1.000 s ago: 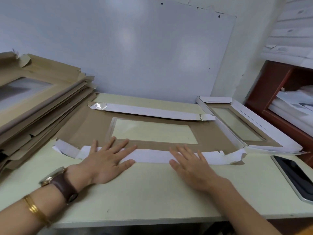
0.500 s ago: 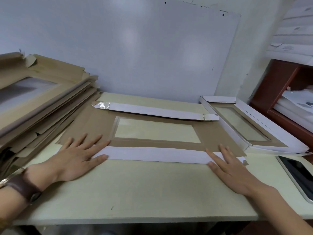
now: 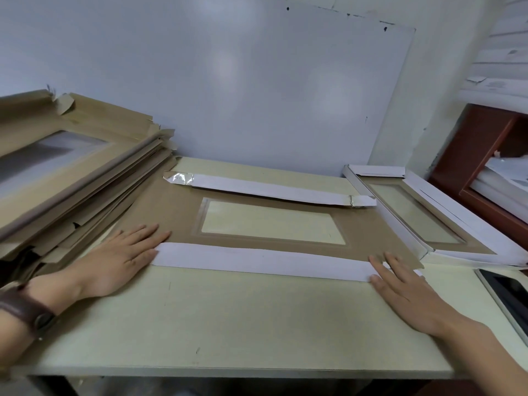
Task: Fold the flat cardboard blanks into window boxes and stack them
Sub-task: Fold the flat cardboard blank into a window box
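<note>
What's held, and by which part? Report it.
Nothing is gripped: the left hand and right hand press flat at opposite ends of the folded white flap.

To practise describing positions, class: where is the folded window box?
In the head view, the folded window box sits at the right of the table, beside the flat blank, behind the phone.
</note>
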Demonstrator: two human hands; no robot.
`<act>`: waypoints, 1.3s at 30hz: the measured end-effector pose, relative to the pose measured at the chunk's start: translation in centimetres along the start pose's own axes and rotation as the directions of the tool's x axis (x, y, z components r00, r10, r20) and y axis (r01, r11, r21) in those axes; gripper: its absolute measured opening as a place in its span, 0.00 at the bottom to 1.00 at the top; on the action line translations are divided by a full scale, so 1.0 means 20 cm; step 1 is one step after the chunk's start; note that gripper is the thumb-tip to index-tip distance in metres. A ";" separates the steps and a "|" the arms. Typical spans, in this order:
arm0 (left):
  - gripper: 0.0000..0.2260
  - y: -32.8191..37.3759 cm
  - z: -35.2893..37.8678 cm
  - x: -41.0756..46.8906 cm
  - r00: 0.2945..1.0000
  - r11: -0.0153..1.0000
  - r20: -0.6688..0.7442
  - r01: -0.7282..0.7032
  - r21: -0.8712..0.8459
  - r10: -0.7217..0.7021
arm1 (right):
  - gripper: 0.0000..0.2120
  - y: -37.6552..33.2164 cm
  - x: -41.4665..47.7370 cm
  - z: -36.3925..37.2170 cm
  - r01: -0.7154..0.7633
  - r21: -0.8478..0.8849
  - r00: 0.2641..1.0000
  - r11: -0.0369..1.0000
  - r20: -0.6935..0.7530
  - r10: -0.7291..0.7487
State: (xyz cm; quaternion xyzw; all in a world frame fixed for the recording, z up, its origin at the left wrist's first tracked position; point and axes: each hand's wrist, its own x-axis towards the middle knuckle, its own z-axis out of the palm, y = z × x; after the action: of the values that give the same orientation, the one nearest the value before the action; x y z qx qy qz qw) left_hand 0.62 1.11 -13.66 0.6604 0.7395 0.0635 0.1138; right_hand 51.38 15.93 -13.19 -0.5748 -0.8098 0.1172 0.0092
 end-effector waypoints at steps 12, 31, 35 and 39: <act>0.20 0.15 -0.02 -0.06 0.859 0.948 -0.468 -0.056 0.313 0.206 | 0.30 0.01 -0.05 -0.03 0.138 0.025 0.957 0.990 -0.259 -0.127; 0.16 0.22 -0.01 -0.02 0.910 0.952 -0.282 -0.273 0.139 0.302 | 0.16 0.02 0.01 -0.08 0.268 -0.118 0.930 0.956 -0.228 -0.289; 0.15 0.22 -0.02 -0.03 0.907 0.953 -0.293 -0.278 0.118 0.301 | 0.15 0.02 0.01 -0.09 0.260 -0.111 0.938 0.959 -0.208 -0.279; 0.22 0.22 -0.03 -0.04 0.917 0.960 -0.286 -0.265 0.086 0.279 | 0.17 -0.01 0.01 -0.10 0.253 -0.108 0.938 0.961 -0.215 -0.271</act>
State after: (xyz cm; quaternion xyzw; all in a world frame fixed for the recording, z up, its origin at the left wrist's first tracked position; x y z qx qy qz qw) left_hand 4.76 0.93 -11.86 0.7422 0.6505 0.1598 -0.0231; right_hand 51.42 16.50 -11.23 -0.4714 -0.8766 0.0163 0.0950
